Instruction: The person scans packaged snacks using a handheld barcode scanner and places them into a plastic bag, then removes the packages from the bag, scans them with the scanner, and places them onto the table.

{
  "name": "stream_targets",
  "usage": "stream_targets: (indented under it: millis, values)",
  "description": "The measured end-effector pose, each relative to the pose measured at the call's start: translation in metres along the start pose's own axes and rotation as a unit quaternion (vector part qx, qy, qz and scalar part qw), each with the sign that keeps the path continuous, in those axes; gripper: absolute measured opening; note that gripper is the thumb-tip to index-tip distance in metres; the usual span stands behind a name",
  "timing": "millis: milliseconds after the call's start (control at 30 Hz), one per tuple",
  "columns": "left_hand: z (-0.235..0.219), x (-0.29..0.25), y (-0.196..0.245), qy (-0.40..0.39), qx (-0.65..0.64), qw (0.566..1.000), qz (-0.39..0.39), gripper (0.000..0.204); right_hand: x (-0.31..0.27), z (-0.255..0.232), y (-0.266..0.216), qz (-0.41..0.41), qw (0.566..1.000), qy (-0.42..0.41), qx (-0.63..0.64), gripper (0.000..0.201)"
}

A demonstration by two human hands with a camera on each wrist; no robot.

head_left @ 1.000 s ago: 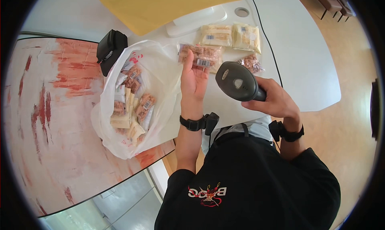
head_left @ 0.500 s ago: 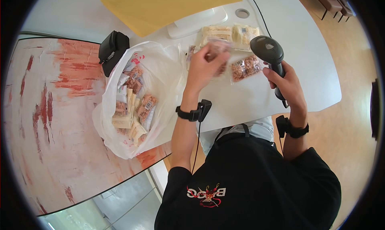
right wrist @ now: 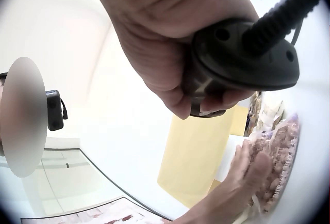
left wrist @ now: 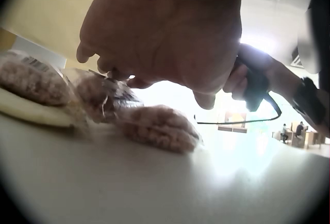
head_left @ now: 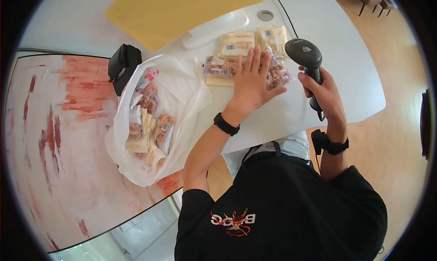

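Observation:
My left hand [head_left: 252, 81], palm down with fingers spread, rests on clear packets of brown pieces; one packet [head_left: 278, 76] shows at its right and another [head_left: 221, 66] at its left. In the left wrist view, the brown packets [left wrist: 160, 128] lie beneath the hand [left wrist: 165, 33]. My right hand [head_left: 327, 95] grips the handle of a black scanner [head_left: 304, 54], held upright right of the packets. The right wrist view shows the fingers curled round the handle [right wrist: 227, 59]. Two pale yellow packets [head_left: 237, 45] [head_left: 271, 35] lie behind the brown ones.
A white plastic bag [head_left: 182, 79] holding several packets stands open on the left, beside a black box-like object [head_left: 124, 65]. A yellow sheet [head_left: 177, 13] covers part of a white device [head_left: 218, 29]. The scanner's cable [head_left: 286, 10] runs across the white table [head_left: 346, 56].
My left hand turned over, moved right with a brown packet and now lies flat over the packets, its grip released. My right hand drew the scanner right and tilted it upright.

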State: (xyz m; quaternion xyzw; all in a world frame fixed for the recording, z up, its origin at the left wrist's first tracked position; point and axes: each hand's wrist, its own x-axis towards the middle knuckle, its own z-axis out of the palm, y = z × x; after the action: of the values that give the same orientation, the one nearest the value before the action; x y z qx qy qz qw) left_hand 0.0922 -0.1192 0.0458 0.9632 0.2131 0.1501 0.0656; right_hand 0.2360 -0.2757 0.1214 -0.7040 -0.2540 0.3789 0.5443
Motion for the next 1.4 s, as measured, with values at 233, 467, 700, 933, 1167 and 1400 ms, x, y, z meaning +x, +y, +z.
stream_targets:
  millis: [233,467,700,933,1167,1400]
  values:
    - [0.019,0.000,-0.001,-0.036,-0.031,0.999,0.016,0.110,-0.001,0.002,0.004,0.012,1.000,-0.009,-0.015,0.036]
    - [-0.005,-0.009,-0.004,-0.022,-0.051,0.998,-0.013,0.103,0.000,0.003,0.006,-0.005,1.000,-0.011,0.005,0.038]
    - [-0.051,-0.052,-0.056,0.312,-0.464,0.766,-0.317,0.083,0.000,0.010,0.004,0.006,1.000,-0.023,-0.010,0.038]
    - [-0.079,-0.127,-0.082,0.606,-0.550,0.370,-0.439,0.062,0.003,0.015,0.005,0.009,0.998,-0.052,-0.018,0.031]
    - [-0.107,-0.162,-0.104,0.539,-0.214,0.642,-0.502,0.047,0.002,0.017,0.006,0.010,0.998,-0.054,-0.017,0.033]
    - [-0.123,-0.206,-0.136,0.062,-0.058,0.844,-0.529,0.066,0.003,0.017,0.009,0.008,0.998,-0.053,-0.019,0.032]
